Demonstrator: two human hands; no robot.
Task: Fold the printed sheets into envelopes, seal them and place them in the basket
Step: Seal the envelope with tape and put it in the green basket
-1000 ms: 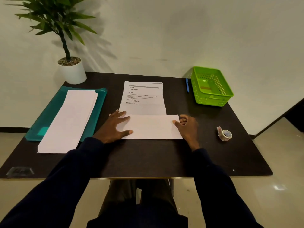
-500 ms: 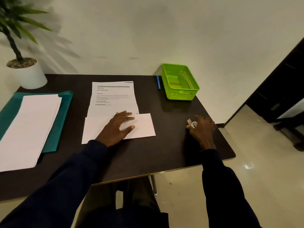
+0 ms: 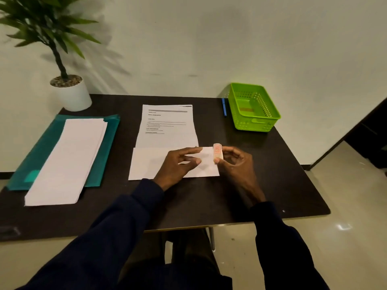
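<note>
A printed sheet (image 3: 167, 124) lies in the middle of the dark table (image 3: 209, 201), its lower part folded up into a blank white flap (image 3: 146, 164). My left hand (image 3: 178, 164) hovers over or rests on the flap's right half, fingers loosely bent toward the tape. My right hand (image 3: 234, 162) grips a small roll of clear tape (image 3: 217, 152) at the flap's right edge, held upright. The green basket (image 3: 254, 120) stands at the back right corner.
A stack of white sheets (image 3: 69, 160) lies on a teal folder (image 3: 41, 151) at the left. A potted plant (image 3: 71, 91) stands at the back left. A blue pen (image 3: 224, 106) lies beside the basket. The table's right edge drops to the floor.
My right hand has picked the tape roll up from the table's right side and brought it to the folded sheet's right edge. My left hand has shifted right along the flap.
</note>
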